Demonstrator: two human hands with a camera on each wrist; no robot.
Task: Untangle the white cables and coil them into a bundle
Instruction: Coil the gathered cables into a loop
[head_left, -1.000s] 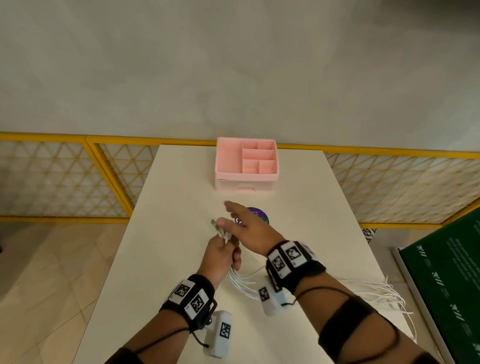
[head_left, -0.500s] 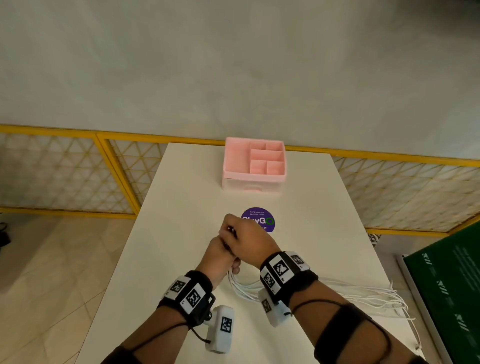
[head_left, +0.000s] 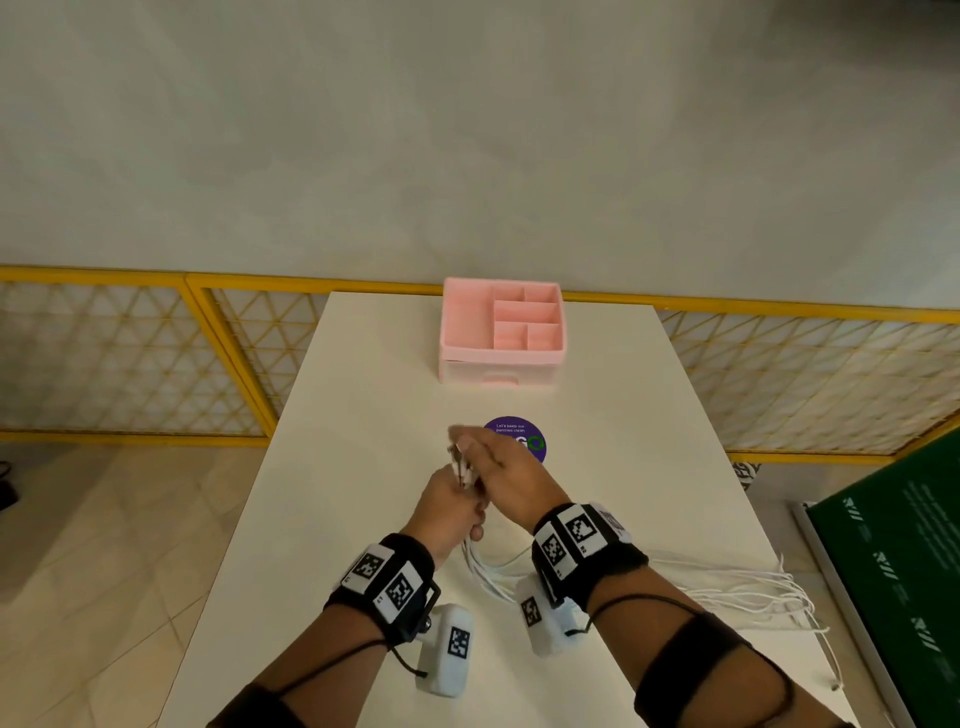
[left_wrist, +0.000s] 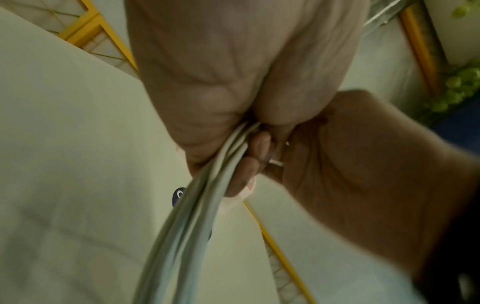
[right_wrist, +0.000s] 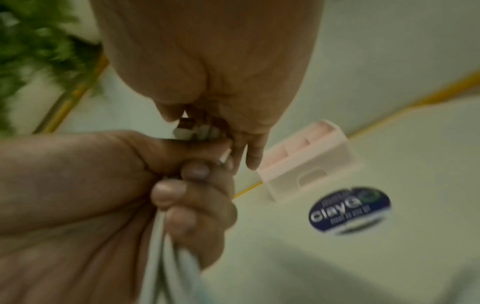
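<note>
— Where are the cables, and who has hold of them?

— The white cables (head_left: 524, 574) are gathered in the left hand (head_left: 447, 506), which is clenched around them just above the middle of the white table (head_left: 363, 415). The plug ends (right_wrist: 193, 129) stick up out of the top of that fist. Below the fist the strands drop to the tabletop and trail off to the right, ending in a loose spread near the table's right edge.

— And the right hand?

— The right hand (head_left: 506, 475) sits against the left from the right side, fingers extended and blurred at the tips, touching the plug ends. I cannot tell whether it is pinching them or only resting on them.

— What else is around?

— A pink organizer box (head_left: 501, 332) with open compartments stands at the far end of the table, well apart from the hands. Between it and the hands, a round purple sticker (head_left: 530, 439) lies flat on the tabletop, partly covered by the right hand. A yellow-framed lattice fence (head_left: 130, 358) runs behind and along the table's left. A green board (head_left: 893, 582) stands beside the table's right edge. Both wrists wear black bands with printed markers.
</note>
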